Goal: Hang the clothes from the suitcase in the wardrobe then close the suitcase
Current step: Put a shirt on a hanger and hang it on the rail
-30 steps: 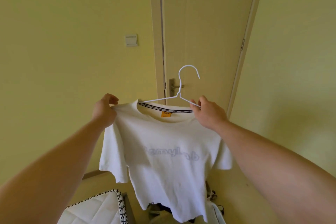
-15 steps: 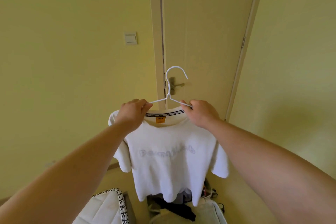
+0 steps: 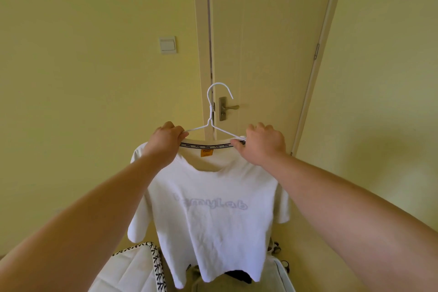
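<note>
Change since earlier frame: hands set wider apart, front neckline of white T-shirt (image 3: 213,208) sagging open. Left hand (image 3: 166,142) and right hand (image 3: 263,143): fingers curled, each pinching the collar against an arm of the white wire hanger (image 3: 210,114). Location: shirt held up before the door (image 3: 272,54), hem hanging over dark clothes (image 3: 239,276).

White T-shirt (image 3: 213,232), three marks:
- Neck tape (image 3: 208,146) inside collar: small dark word, reads roughly "Pomy", repeated along strip.
- Orange tag (image 3: 207,152) at 6 o'clock of tape: print too small to read.
- Chest print (image 3: 214,205), pale lilac: "...myLab", first letters blurred.
</note>
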The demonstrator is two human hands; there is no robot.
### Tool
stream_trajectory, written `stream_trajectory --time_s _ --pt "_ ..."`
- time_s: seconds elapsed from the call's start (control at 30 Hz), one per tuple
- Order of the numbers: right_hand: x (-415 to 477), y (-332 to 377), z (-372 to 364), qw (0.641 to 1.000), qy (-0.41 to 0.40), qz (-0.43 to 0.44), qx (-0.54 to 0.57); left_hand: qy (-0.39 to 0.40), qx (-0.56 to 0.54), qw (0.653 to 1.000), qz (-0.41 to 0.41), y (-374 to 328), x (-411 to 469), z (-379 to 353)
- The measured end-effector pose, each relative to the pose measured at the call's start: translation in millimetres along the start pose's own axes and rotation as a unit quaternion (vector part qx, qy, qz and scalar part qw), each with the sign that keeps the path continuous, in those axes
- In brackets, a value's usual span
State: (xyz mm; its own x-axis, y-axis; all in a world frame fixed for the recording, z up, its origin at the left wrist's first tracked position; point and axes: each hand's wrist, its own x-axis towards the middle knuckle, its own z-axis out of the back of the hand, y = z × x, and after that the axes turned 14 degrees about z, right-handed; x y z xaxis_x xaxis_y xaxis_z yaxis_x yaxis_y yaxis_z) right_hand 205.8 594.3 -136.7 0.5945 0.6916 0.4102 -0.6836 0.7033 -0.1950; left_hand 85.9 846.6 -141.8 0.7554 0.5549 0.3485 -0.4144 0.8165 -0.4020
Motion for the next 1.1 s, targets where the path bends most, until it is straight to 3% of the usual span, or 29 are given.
stream_trajectory --time_s 0.13,0.2,0.27,0.5,0.63,0.7,0.8,0.9,0.97,1.03,1.1 --pt "0 -10 -5 0.988 0.050 0.053 0.134 -0.045 -0.017 0.999 0.004 12 -2 4" --pt "-3 -18 -13 0.961 0.104 0.037 0.252 -0.064 -0.025 0.998 0.014 20 0 9" --pt "-8 -26 -25 0.946 0.140 0.003 0.294 -0.070 -0.017 0.997 0.023 27 2 15" --pt "-16 -34 -40 0.941 0.188 -0.075 0.272 -0.090 0.017 0.996 0.008 39 4 28" --pt "-17 -28 -33 0.960 0.108 -0.134 0.220 -0.096 0.021 0.995 -0.009 41 4 32" --pt "-17 -19 -27 0.964 0.160 -0.136 0.163 -0.095 0.020 0.995 -0.009 41 3 32" --pt "-11 -5 -18 0.967 0.190 -0.118 0.123 -0.078 -0.010 0.997 0.005 36 -5 29" --pt "3 17 -9 0.962 0.149 -0.014 0.227 -0.048 -0.027 0.999 0.003 26 -14 24" --pt "12 27 -3 0.945 0.182 0.028 0.271 0.037 0.008 0.999 0.010 20 -12 21" --pt "16 29 5 0.946 0.218 0.053 0.236 0.129 0.078 0.988 0.017 16 -12 24" --pt "16 30 13 0.967 0.166 0.034 0.190 0.113 0.065 0.991 0.024 12 -11 26"
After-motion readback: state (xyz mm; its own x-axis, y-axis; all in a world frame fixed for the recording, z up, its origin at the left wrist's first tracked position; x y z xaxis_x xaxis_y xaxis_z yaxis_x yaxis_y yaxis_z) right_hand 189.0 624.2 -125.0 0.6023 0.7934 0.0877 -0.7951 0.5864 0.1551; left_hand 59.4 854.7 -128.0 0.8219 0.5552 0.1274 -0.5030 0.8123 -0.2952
